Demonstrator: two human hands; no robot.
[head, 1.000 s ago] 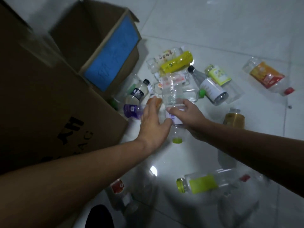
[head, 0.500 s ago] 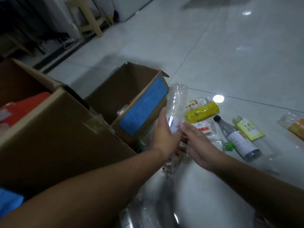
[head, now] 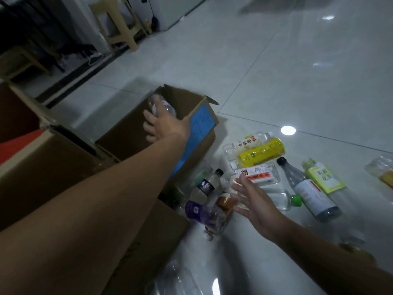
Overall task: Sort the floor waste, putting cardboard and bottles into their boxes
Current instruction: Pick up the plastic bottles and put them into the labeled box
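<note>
Under the left forearm sits a big cardboard box. Past it, the left hand has swung up from the floor pile and out over the open blue-labelled box, fingers spread. The clear bottle, which both hands gripped half a second ago, now lies at its fingertips above the box mouth. It looks let go, though a last touch cannot be ruled out. The right hand has come off the bottle and hovers wide open over the floor, with a brown bottle just left of its fingers and a yellow bottle beyond them. One bottle is nearly sorted; many remain.
</note>
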